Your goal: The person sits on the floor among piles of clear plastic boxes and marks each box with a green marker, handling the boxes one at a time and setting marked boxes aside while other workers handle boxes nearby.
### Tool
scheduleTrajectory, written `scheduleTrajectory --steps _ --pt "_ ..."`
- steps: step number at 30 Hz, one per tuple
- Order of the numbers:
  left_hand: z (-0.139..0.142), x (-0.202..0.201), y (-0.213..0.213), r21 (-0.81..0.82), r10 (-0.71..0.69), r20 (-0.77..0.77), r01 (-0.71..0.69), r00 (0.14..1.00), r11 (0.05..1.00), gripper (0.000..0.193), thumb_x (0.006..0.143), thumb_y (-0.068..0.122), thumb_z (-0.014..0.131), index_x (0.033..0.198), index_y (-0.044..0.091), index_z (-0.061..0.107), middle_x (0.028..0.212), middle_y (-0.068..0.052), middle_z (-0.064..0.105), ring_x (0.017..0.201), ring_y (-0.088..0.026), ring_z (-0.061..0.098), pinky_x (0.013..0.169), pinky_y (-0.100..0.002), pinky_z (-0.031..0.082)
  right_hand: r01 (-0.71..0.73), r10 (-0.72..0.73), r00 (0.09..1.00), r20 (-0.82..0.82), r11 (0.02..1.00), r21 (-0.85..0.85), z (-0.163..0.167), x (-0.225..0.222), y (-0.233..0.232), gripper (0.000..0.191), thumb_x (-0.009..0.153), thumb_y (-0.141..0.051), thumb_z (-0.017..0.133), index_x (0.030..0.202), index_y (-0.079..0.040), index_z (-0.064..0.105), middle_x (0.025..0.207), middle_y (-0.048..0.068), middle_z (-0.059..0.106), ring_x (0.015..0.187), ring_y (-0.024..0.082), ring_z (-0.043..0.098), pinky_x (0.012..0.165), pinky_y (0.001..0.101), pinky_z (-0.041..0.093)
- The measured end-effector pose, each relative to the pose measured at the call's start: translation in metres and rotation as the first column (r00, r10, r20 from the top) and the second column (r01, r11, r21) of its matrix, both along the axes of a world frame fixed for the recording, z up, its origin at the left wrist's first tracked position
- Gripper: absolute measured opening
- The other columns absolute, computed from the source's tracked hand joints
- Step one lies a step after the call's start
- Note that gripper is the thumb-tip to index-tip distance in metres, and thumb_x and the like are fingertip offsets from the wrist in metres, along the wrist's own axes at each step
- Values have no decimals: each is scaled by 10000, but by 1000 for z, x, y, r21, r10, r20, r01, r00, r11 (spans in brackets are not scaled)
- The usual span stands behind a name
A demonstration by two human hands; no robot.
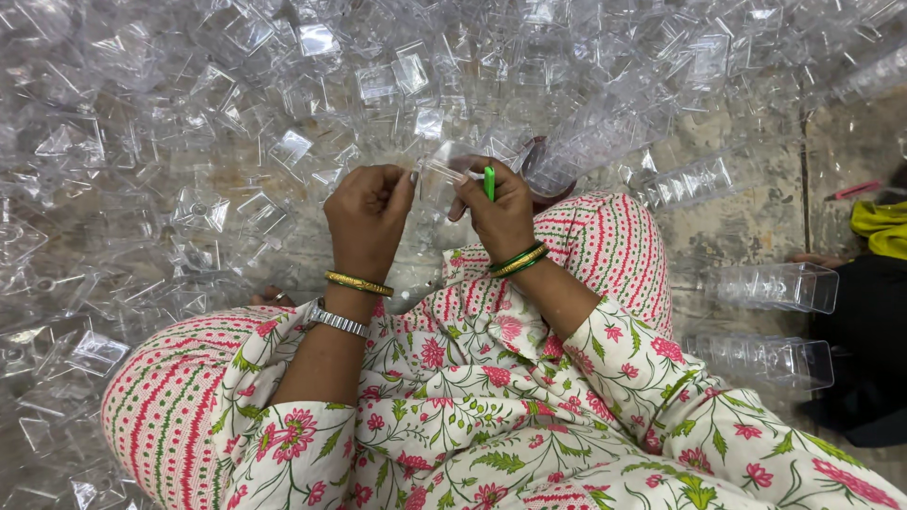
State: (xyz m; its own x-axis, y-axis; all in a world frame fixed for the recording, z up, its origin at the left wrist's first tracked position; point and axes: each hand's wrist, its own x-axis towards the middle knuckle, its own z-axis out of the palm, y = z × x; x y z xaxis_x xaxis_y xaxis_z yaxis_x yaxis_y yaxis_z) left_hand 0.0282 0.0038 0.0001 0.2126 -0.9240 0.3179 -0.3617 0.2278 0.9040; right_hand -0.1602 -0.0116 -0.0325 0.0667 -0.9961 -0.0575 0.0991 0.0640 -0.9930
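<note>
A seated person's left hand [368,219] pinches a clear plastic cup [444,179] while the right hand [503,215] grips a green tool [488,182] amid heaped cups [236,113].

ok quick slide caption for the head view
Left hand holds a clear plastic piece; right hand grips a green tool, clear containers heaped around.

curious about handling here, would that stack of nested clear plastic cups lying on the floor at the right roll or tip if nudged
The stack of clear cups looks square-sided and lies flat on the floor, so it would probably slide rather than roll. Thin transparent walls suggest it is light and may flex or crack under a hard squeeze.
</note>
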Motion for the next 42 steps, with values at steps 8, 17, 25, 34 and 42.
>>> scheduleTrajectory --steps 8,17,25,34,42 --pt "-1 1 2 51 -39 -76 43 996 998 171 954 121 771 869 -14 709 755 -69 681 594 -117 690 518 -257 527 12 -15 999 -28 994 -111 -1 -3 0 228 1035 -8 592 1240 13 689 801 46 690 673 91 637 625 249 531" --pt "4 -2 2 111 -109 -284 146 953 983 113 1029 103 627 1069 4 664 869 -66 710 701 -115 741 603 -275 620 2 -2 1000 3 998 -62 -1 -4 -4 216 1026 -64 644 1226 13 679 772 36 681 639 83 637 594 235 523" --pt "8 1 4 16 -138 256 138 957 990 222 962 40 698 1175 83 652 928 -159 690 745 -311 691 661 -419 546 -6 1 996 90 999 53 -1 -5 -5 236 991 -108 696 1188 20 676 789 47 690 578 111 651 488 226 453" --pt "-9 7 -1 157 -177 16 172 984 972 126 918 -46 635 1008 41 650 823 -105 738 710 -191 758 618 -333 576 -76 77 993 -93 997 11 9 0 4 202 993 -107 685 1162 1 711 803 -12 684 579 50 599 516 222 488" --pt "-10 16 -3 128 -191 75 180 979 975 128 858 -102 645 922 2 683 826 -122 740 725 -186 751 633 -304 573 -167 163 978 -132 986 -23 9 -4 5 223 1010 -119 697 1211 -21 710 706 -34 621 571 34 572 526 222 475"
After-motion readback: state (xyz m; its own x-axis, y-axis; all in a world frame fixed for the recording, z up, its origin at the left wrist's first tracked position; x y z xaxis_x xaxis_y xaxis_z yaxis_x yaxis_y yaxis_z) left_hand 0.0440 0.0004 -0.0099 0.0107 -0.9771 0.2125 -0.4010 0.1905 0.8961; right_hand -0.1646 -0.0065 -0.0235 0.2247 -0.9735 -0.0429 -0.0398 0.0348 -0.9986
